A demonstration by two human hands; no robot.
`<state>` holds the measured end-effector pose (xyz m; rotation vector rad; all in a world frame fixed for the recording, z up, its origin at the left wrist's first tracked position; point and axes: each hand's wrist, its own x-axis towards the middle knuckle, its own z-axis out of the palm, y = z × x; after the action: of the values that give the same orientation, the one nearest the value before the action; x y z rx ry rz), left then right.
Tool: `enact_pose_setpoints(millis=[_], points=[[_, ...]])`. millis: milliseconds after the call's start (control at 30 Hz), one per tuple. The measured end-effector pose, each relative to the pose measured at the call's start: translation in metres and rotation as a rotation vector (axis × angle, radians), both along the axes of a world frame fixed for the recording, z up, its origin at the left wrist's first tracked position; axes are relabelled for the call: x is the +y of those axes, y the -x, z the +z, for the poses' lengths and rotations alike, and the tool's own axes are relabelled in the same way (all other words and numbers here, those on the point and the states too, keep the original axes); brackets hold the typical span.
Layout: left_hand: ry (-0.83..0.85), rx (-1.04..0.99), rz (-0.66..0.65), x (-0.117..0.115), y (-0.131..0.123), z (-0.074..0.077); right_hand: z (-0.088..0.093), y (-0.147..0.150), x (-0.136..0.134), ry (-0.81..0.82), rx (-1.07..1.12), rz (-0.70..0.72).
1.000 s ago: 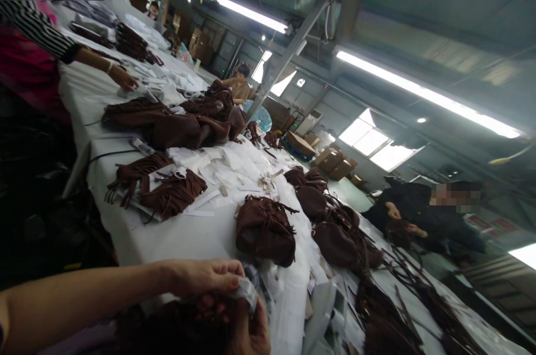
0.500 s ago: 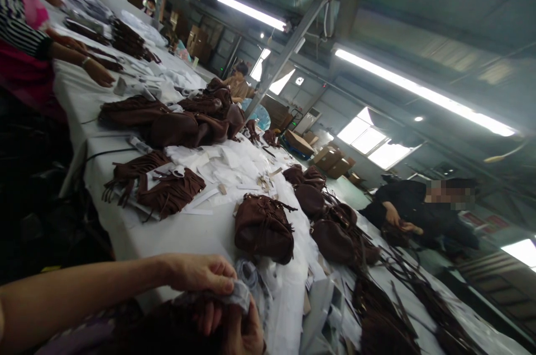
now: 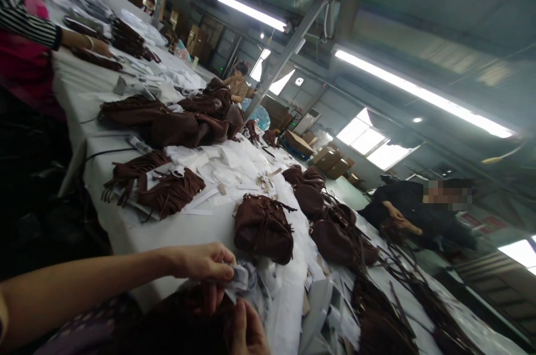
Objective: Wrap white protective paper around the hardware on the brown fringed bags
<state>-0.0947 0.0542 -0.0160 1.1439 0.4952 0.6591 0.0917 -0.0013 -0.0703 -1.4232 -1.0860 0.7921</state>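
Note:
At the bottom of the view, my left hand (image 3: 209, 265) is closed in a pinch on a crumpled grey-white strip of wrapping (image 3: 239, 277). Just below and to its right is my right hand (image 3: 250, 330), thumb pressed against curled fingers; what it grips is hidden. Under both hands lies a dark brown fringed-looking item (image 3: 180, 318), partly in shadow, its kind hard to make out. Beyond my hands a brown leather drawstring bag (image 3: 263, 229) sits upright on the white-covered table (image 3: 138, 238).
Left of the bag lies a brown fringed piece (image 3: 171, 190) with white paper on it. More brown bags (image 3: 180, 126) are heaped farther back, others (image 3: 335, 238) along the right. Paper scraps (image 3: 226, 162) litter the middle. Co-workers stand at the left (image 3: 29, 25) and right (image 3: 406, 210).
My two hands have drawn apart slightly; the left has risen a little with the wrapping, the right has dropped lower. At the far left, the co-worker's arms have shifted.

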Motion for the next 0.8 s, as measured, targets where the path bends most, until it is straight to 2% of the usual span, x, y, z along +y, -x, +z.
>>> enact_pose_setpoints(millis=[100, 233, 400, 467, 633, 800], points=[[0.016, -0.041, 0.019, -0.002, -0.008, 0.000, 0.000, 0.008, -0.001, 0.027, -0.008, -0.002], [0.101, -0.080, 0.138, -0.006, -0.018, 0.005, 0.005, 0.018, 0.002, 0.024, -0.022, 0.009], [0.202, -0.155, 0.162, -0.009, -0.025, 0.008, -0.002, 0.011, 0.013, -0.171, -0.206, -0.014], [0.192, -0.149, 0.192, -0.009, -0.028, 0.005, -0.006, 0.005, 0.017, -0.216, -0.276, 0.005], [0.096, -0.121, 0.318, -0.011, -0.034, 0.000, -0.012, 0.003, 0.022, -0.194, -0.402, -0.026], [0.074, -0.149, 0.281, -0.013, -0.031, 0.008, -0.018, 0.014, 0.022, -0.240, -0.475, -0.152]])
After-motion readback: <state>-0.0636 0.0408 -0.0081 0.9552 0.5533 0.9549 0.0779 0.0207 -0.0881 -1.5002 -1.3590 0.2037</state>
